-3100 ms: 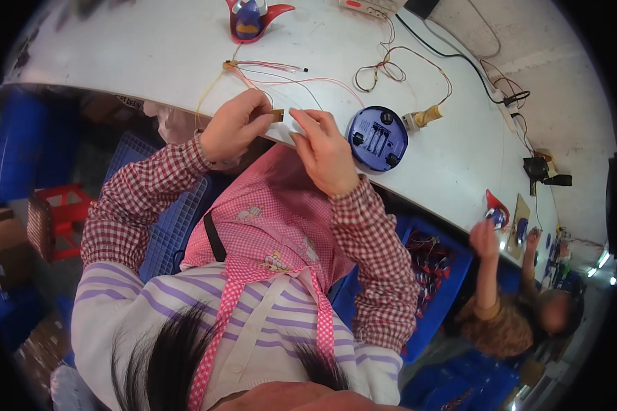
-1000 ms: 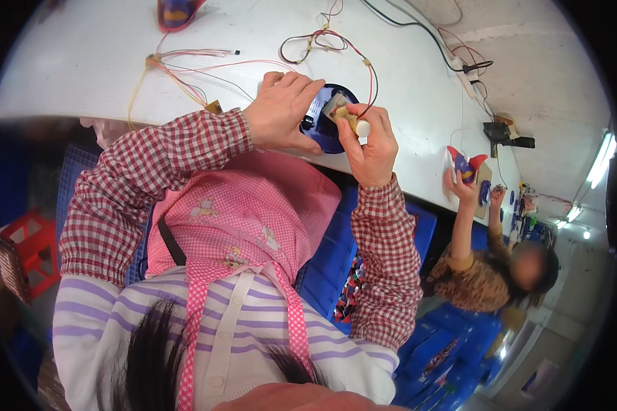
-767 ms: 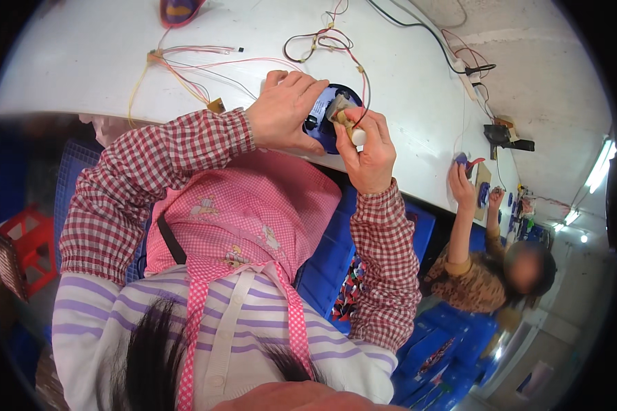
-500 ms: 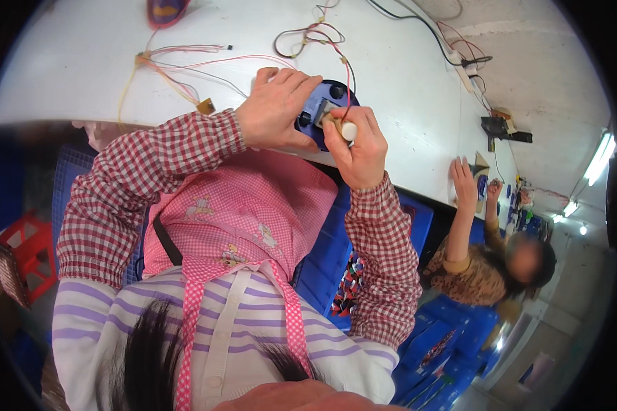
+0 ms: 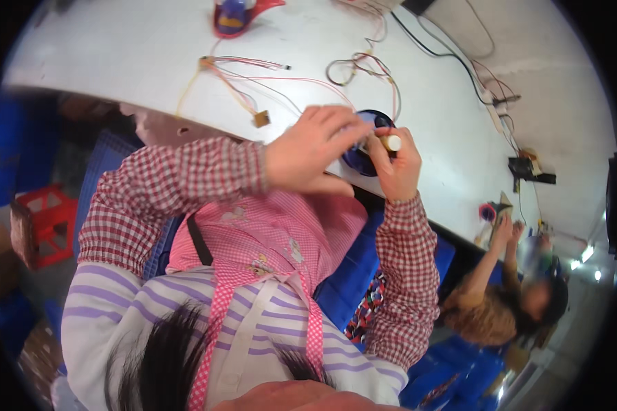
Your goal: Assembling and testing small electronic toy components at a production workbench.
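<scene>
A round, dark-blue plastic part (image 5: 353, 163) lies on the white table close to its front edge. My right hand (image 5: 402, 168) is closed around a small, short tool with a round white end (image 5: 392, 143), held over the part. The tool's lower end is hidden by my fingers, so its exact kind does not show. My left hand (image 5: 307, 149) hovers just left of the part, fingers stretched out and thumb apart. Its fingertips reach over the part's upper area, slightly blurred; I see nothing in its grasp.
Loose thin wires run from a tied bundle (image 5: 206, 63) to a small tan block (image 5: 261, 119). Coiled wires (image 5: 358, 68) lie beyond the part, and a red-and-blue plastic piece (image 5: 233, 19) at the far left. On the right, a co-worker (image 5: 490, 301) sits at the same table.
My left hand has come away from the left side of the blue part, its fingers now over the top. My right hand still grips the tool. The whole view has shifted.
</scene>
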A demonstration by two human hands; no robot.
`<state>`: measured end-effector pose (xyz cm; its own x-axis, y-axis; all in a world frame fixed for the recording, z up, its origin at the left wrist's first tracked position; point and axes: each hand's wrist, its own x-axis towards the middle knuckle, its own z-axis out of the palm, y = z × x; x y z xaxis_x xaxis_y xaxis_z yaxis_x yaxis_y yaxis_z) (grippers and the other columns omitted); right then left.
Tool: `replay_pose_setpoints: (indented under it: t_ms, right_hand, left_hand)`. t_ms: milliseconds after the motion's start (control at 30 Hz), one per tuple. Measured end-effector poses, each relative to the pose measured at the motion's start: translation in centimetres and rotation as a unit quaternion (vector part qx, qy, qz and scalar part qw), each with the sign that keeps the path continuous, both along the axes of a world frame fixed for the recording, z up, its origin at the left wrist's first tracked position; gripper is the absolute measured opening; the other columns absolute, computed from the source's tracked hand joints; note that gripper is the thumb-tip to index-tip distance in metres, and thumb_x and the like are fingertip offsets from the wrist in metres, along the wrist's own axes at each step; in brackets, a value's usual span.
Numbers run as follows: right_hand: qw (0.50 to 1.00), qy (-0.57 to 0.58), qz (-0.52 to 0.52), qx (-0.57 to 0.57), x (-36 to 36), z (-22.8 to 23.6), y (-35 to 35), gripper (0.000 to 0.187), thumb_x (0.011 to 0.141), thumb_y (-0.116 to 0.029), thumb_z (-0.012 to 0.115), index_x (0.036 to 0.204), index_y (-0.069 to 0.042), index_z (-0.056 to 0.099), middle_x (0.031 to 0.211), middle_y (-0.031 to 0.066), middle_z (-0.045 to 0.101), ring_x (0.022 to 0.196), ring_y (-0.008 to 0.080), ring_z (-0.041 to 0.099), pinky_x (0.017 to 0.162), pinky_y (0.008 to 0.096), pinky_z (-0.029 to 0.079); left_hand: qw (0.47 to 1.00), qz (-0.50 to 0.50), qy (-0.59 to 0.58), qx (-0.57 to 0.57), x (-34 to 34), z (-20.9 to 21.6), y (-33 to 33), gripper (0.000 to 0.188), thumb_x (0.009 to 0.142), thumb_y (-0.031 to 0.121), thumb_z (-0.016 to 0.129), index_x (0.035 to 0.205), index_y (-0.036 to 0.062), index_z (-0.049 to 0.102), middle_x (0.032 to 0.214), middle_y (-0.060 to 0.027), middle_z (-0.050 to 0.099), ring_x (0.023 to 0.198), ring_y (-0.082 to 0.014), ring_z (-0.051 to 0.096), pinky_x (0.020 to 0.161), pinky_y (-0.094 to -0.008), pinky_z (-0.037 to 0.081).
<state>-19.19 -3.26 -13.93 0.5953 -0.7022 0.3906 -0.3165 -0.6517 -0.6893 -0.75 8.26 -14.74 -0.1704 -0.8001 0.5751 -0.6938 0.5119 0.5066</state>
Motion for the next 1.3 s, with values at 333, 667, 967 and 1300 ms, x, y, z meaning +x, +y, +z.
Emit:
replay_pose_setpoints:
  t_ms: [333, 667, 967, 1300]
  right_hand:
    - [0.997, -0.039, 0.039, 0.055, -0.8, 0.1, 9.5, 0.021, 0.083, 0.000, 0.067, 0.103, 0.001, 0.061, 0.087, 0.0073, 0.059, 0.067, 0.0125, 0.053, 0.057, 0.0249, 0.044]
    - [0.990, -0.023, 0.131, 0.045, 10.5, -0.3, 10.0, 0.029, 0.087, -0.003, 0.065, 0.115, 0.000, 0.059, 0.103, 0.0135, 0.054, 0.061, 0.0165, 0.057, 0.054, 0.0284, 0.048]
    - [0.974, -0.019, 0.212, 0.077, 12.6, -2.1, 14.2, 0.032, 0.084, -0.011, 0.070, 0.111, 0.000, 0.057, 0.094, 0.0141, 0.056, 0.066, 0.0223, 0.060, 0.057, 0.0324, 0.050]
    - [0.933, -0.006, 0.197, 0.302, 14.3, -5.0, 15.6, 0.036, 0.089, -0.022, 0.067, 0.111, 0.005, 0.056, 0.083, 0.0133, 0.060, 0.065, 0.0169, 0.060, 0.058, 0.0304, 0.049]
  left_hand:
    - [0.870, 0.332, 0.301, 0.206, 8.0, -7.5, 18.5, 0.071, 0.077, 0.015, 0.075, 0.137, -0.0005, 0.040, 0.121, -0.0162, 0.048, 0.111, -0.0280, 0.052, 0.090, -0.0365, 0.047]
    - [0.784, 0.254, 0.537, 0.181, 11.9, -13.6, 15.1, 0.048, 0.092, 0.009, 0.059, 0.135, -0.0020, 0.040, 0.119, -0.0082, 0.054, 0.103, -0.0170, 0.057, 0.093, -0.0311, 0.047]
    - [0.758, 0.214, 0.571, 0.231, 9.2, -8.3, 17.1, 0.026, 0.096, 0.012, 0.056, 0.117, -0.0031, 0.056, 0.094, -0.0056, 0.063, 0.083, -0.0133, 0.062, 0.076, -0.0246, 0.052]
    - [0.919, 0.186, 0.285, 0.197, 8.3, -3.9, 17.6, 0.034, 0.083, 0.000, 0.062, 0.117, 0.0022, 0.060, 0.093, -0.0103, 0.061, 0.083, -0.0199, 0.062, 0.072, -0.0284, 0.048]
